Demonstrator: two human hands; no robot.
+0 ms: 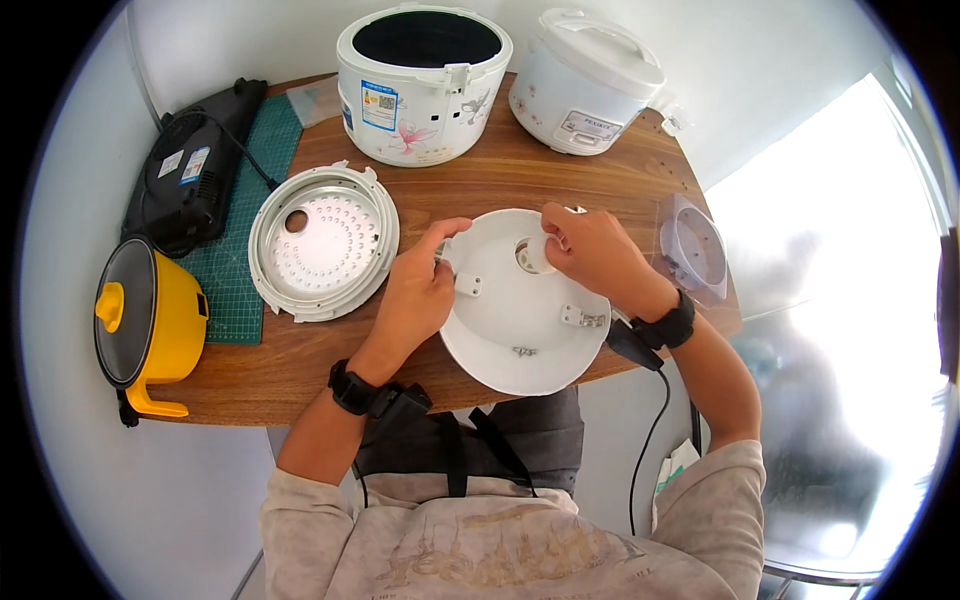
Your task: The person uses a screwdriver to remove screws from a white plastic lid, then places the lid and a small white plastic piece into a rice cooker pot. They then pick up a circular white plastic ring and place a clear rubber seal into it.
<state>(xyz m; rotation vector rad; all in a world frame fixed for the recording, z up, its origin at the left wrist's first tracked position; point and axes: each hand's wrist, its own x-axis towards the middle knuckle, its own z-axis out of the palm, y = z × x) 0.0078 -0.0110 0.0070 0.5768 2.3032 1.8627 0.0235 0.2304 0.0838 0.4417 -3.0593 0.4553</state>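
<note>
A white, shallow round rice cooker shell (500, 340) lies in front of me at the table's near edge, hollow side up. Its inside carries small metal brackets (583, 316), a few tiny metal pieces (524, 351) and a round opening (527, 256) toward the far side. My left hand (418, 290) grips the shell's left rim, index finger stretched along the far side. Beside the opening, my right hand (598, 255) has its fingers pinched together; whatever sits between them is hidden.
A perforated metal lid plate (325, 240) lies left, partly over a green cutting mat (230, 300). Behind stand an open rice cooker body (425, 120) and a closed rice cooker (585, 85). A yellow pot (178, 310), black case (195, 165) and clear container (693, 245) flank the wooden table (440, 195).
</note>
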